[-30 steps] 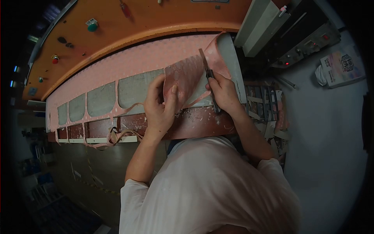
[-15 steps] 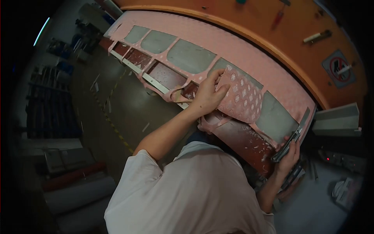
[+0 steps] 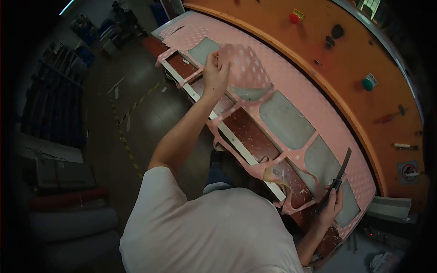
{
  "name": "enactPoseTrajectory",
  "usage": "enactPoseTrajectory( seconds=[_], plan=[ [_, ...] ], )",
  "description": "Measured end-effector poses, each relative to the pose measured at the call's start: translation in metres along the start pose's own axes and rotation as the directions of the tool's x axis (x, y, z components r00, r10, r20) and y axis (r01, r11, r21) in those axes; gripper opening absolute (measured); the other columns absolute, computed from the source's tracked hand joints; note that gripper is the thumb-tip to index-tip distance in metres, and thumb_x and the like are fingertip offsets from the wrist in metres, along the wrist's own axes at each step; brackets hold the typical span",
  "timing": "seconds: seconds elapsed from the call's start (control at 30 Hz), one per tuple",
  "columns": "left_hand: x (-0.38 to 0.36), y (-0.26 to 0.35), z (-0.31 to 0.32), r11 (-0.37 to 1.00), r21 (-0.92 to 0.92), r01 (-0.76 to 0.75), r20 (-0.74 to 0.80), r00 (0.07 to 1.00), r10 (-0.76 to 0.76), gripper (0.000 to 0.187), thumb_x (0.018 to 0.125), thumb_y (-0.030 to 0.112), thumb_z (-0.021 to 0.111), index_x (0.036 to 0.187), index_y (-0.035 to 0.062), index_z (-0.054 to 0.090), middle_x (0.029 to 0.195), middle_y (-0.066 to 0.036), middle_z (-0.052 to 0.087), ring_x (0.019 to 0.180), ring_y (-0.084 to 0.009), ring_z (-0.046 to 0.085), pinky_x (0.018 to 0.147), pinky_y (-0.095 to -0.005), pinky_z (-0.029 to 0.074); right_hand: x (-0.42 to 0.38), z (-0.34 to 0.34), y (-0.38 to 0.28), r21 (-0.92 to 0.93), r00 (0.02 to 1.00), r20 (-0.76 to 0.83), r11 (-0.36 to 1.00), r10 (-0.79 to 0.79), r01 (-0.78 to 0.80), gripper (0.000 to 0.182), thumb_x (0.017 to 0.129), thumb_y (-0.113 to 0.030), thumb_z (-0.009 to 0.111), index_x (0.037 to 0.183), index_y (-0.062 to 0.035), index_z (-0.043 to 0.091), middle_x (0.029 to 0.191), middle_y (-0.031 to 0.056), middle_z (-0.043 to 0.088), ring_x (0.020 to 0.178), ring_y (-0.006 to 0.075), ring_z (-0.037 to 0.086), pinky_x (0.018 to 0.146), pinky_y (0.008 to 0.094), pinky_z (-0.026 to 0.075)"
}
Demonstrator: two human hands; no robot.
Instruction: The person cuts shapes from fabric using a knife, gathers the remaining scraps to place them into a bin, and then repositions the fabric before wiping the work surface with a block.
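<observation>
My left hand pinches the edge of a pink patterned sheet piece, raised above the work table. Below it stretches a larger pink sheet with several rounded cut-outs, where a grey surface shows through. My right hand grips a dark snap-off utility knife whose long blade points up and away, over the near right part of the sheet. Narrow pink strips hang loosely along the table's near edge.
A pale rail runs along the near side, beside reddish-brown recesses strewn with scraps. Beyond the sheet rises an orange panel with a red button and a green button. Yellow-black tape marks the floor. Rolls lie lower left.
My left hand has carried the pink piece farther left and away along the table. The view has shifted to the right. The knife stays in my right hand, its blade over the sheet.
</observation>
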State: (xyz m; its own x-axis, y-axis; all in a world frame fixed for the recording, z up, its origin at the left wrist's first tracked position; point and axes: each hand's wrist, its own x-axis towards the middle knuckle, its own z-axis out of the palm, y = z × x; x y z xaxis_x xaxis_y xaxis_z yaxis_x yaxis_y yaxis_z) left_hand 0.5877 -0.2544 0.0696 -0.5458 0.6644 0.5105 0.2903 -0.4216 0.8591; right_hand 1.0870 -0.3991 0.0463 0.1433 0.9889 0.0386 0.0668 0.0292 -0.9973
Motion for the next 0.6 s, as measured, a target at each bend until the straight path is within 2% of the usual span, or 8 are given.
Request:
enactPoseTrajectory(
  seconds=[0.03, 0.13, 0.23, 0.33, 0.37, 0.5, 0.57, 0.6],
  plan=[
    [0.030, -0.016, -0.022, 0.999, -0.027, -0.042, -0.078, 0.996, 0.040, 0.035, 0.094, 0.001, 0.059, 0.126, -0.0050, 0.049, 0.112, -0.012, 0.066, 0.103, -0.0161, 0.064, 0.089, -0.0287, 0.050, 0.001, 0.029, -0.004, -0.016, 0.999, 0.007, 0.999, 0.034, -0.034, 0.035, 0.104, -0.018, 0.051, 0.133, 0.0006, 0.058, 0.095, 0.0026, 0.066, 0.066, 0.0038, 0.053, 0.054, 0.0209, 0.044],
    [0.130, -0.094, -0.100, 0.984, 0.021, 0.176, -0.278, 0.947, -0.163, 0.044, 0.088, 0.008, 0.067, 0.125, -0.0066, 0.049, 0.116, -0.014, 0.065, 0.106, -0.0181, 0.062, 0.089, -0.0303, 0.049, 0.007, 0.130, -0.031, -0.064, 0.993, -0.027, 0.991, 0.114, -0.116, 0.035, 0.104, -0.018, 0.053, 0.133, 0.0008, 0.058, 0.094, 0.0021, 0.066, 0.066, 0.0031, 0.052, 0.056, 0.0209, 0.043],
    [0.187, -0.174, -0.169, 0.790, 0.579, 0.201, -0.346, 0.938, 0.014, 0.065, 0.083, 0.016, 0.073, 0.136, -0.0045, 0.042, 0.121, -0.025, 0.060, 0.111, -0.0378, 0.061, 0.098, -0.0411, 0.047, 0.013, 0.190, -0.027, -0.078, 0.995, 0.011, 0.992, 0.103, -0.102, 0.036, 0.103, -0.017, 0.053, 0.133, 0.0011, 0.057, 0.095, 0.0034, 0.067, 0.066, 0.0033, 0.054, 0.058, 0.0207, 0.044],
    [0.186, -0.159, -0.187, 0.537, 0.749, 0.388, -0.367, 0.918, -0.150, 0.081, 0.081, 0.019, 0.077, 0.147, 0.0000, 0.035, 0.152, -0.027, 0.031, 0.139, -0.0463, 0.032, 0.112, -0.0503, 0.033, 0.012, 0.239, -0.037, -0.106, 0.997, 0.000, 0.991, 0.079, -0.079, 0.035, 0.103, -0.018, 0.053, 0.132, 0.0007, 0.058, 0.095, 0.0036, 0.067, 0.065, 0.0036, 0.055, 0.054, 0.0199, 0.044],
    [0.188, -0.162, -0.195, 0.549, 0.761, 0.346, -0.328, 0.935, -0.134, 0.087, 0.080, 0.025, 0.080, 0.150, 0.0044, 0.034, 0.157, -0.027, 0.022, 0.144, -0.0487, 0.023, 0.113, -0.0576, 0.027, 0.013, 0.249, -0.039, -0.080, 0.993, -0.008, 0.990, 0.118, -0.119, 0.035, 0.103, -0.017, 0.053, 0.133, 0.0009, 0.057, 0.096, 0.0032, 0.067, 0.069, 0.0037, 0.055, 0.057, 0.0200, 0.044],
    [0.194, -0.178, -0.207, 0.476, 0.845, -0.242, 0.175, 0.968, 0.181, 0.084, 0.081, 0.040, 0.078, 0.152, 0.0190, 0.041, 0.162, -0.021, 0.020, 0.148, -0.0471, 0.019, 0.114, -0.0633, 0.019, 0.023, 0.278, -0.039, -0.107, 0.983, -0.004, 0.977, 0.184, -0.184, 0.036, 0.104, -0.014, 0.052, 0.137, 0.0017, 0.055, 0.097, 0.0022, 0.067, 0.074, 0.0035, 0.053, 0.063, 0.0198, 0.043],
    [0.205, -0.186, -0.202, 0.424, 0.849, -0.316, 0.325, 0.944, 0.054, 0.081, 0.081, 0.045, 0.076, 0.151, 0.0196, 0.044, 0.163, -0.018, 0.021, 0.149, -0.0445, 0.018, 0.114, -0.0634, 0.019, 0.031, 0.295, -0.039, -0.144, 0.986, 0.001, 0.976, 0.165, -0.163, 0.037, 0.104, -0.015, 0.053, 0.138, 0.0019, 0.055, 0.097, 0.0020, 0.067, 0.073, 0.0029, 0.053, 0.062, 0.0197, 0.042],
    [0.208, -0.188, -0.197, 0.398, 0.862, -0.312, 0.303, 0.949, 0.086, 0.073, 0.083, 0.047, 0.073, 0.146, 0.0157, 0.050, 0.159, -0.016, 0.033, 0.144, -0.0387, 0.030, 0.112, -0.0584, 0.025, 0.036, 0.307, -0.043, -0.150, 0.987, 0.007, 0.976, 0.159, -0.156, 0.038, 0.104, -0.015, 0.053, 0.138, 0.0020, 0.054, 0.097, 0.0019, 0.067, 0.072, 0.0027, 0.052, 0.062, 0.0195, 0.042]
  ],
)
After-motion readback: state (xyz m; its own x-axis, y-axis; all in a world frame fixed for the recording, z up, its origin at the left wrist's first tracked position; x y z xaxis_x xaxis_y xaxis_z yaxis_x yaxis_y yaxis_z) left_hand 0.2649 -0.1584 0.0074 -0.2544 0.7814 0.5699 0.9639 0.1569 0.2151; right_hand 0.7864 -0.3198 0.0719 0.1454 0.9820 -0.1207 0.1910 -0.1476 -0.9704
